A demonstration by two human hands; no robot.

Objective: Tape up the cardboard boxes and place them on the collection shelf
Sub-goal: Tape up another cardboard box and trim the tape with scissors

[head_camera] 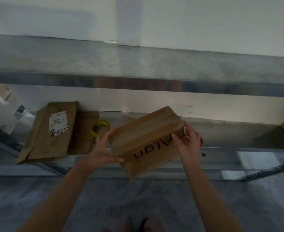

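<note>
Head view, looking down at a metal shelf (pixel 238 158). Holding a cardboard box (pixel 146 139) tilted in the air over the shelf's front edge, not resting on it, taped seam along the top, dark print on the near face. Gripping the box's left end with the left hand (pixel 102 148), fingers close together up the end face, thumb hooked under the near bottom edge. Clasping the far right corner with the right hand (pixel 188 139), fingers curled round it; cannot tell if pinching the pale tape scrap there. Farther left on the shelf: yellow tape roll (pixel 99 127) near the left fingertips, flattened brown carton (pixel 54 131) with a white label.
</note>
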